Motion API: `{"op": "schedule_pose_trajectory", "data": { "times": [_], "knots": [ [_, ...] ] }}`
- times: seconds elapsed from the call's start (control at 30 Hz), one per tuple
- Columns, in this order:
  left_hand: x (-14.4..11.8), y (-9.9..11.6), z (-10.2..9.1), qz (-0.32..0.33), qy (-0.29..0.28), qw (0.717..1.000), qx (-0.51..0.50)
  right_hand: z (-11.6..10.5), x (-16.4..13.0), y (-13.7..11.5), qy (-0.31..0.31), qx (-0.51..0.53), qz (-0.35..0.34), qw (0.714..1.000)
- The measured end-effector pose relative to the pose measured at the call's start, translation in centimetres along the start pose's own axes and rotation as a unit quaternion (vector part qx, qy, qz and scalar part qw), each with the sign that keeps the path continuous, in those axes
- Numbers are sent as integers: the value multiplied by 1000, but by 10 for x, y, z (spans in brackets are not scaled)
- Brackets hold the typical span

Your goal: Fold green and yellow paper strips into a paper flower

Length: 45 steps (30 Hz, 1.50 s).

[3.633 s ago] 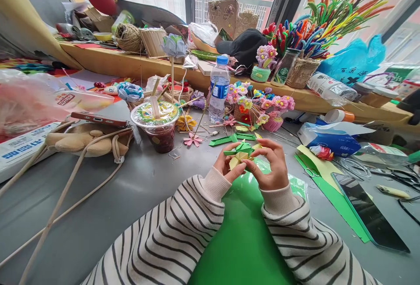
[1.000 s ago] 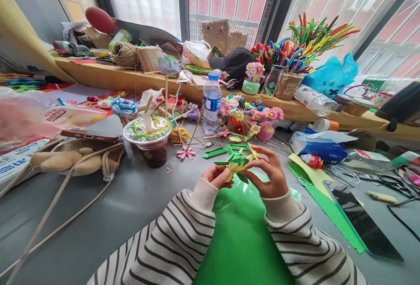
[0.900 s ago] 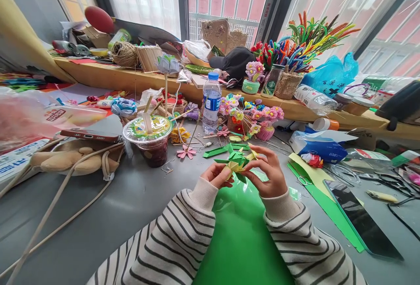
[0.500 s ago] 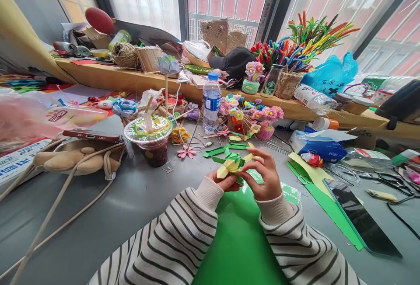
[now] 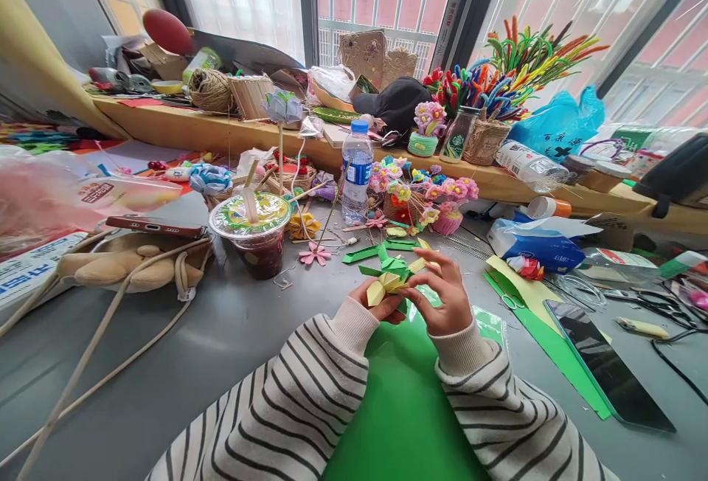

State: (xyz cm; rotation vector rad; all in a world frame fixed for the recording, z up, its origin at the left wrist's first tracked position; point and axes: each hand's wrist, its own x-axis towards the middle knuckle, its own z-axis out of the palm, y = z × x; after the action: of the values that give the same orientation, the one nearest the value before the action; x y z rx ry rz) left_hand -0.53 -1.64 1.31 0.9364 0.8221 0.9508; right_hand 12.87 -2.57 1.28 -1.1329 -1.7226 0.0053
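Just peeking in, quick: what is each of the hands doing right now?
Left hand: closed on the yellow and green paper flower, pinching from below.
Right hand: fingers pinched on the same paper flower.

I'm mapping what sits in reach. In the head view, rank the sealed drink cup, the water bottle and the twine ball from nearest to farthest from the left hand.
1. Sealed drink cup: left of the left hand, on the table.
2. Water bottle: beyond the hand, upright.
3. Twine ball: far left, on the wooden sill.
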Motion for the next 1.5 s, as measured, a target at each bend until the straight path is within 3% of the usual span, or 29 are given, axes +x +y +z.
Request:
{"op": "schedule_pose_trajectory", "data": {
  "times": [0.3, 0.43, 0.6, 0.7, 0.8, 0.93, 1.1, 1.27, 1.5],
  "knots": [
    [3, -2, -3, -13, -22, 1000, -12, 1, 1, -3, 9, 22, 34, 999],
    [10, -9, -6, -12, -12, 1000, 2, 1, 1, -2, -11, 16, 19, 1000],
    [12, -14, -6, 102, 70, 992, 17, -4, 2, -3, -30, -42, -40, 998],
    [7, -13, -5, 158, 57, 986, 19, -6, 2, -3, -31, -69, -57, 996],
    [4, -9, -5, 174, 27, 984, 22, -8, 4, 0, -21, -81, -88, 993],
    [3, -1, -5, 190, 29, 981, 14, -12, 8, 0, -28, -102, -125, 987],
    [-1, 10, -9, 248, 67, 959, 120, -18, 13, -13, -35, -143, -161, 976],
    [-2, 14, -14, 272, 29, 938, 213, -21, 14, -22, -36, -170, -205, 963],
    [-5, 23, -13, 274, 7, 934, 228, -22, 13, -22, -32, -148, -210, 966]
  ]
}}
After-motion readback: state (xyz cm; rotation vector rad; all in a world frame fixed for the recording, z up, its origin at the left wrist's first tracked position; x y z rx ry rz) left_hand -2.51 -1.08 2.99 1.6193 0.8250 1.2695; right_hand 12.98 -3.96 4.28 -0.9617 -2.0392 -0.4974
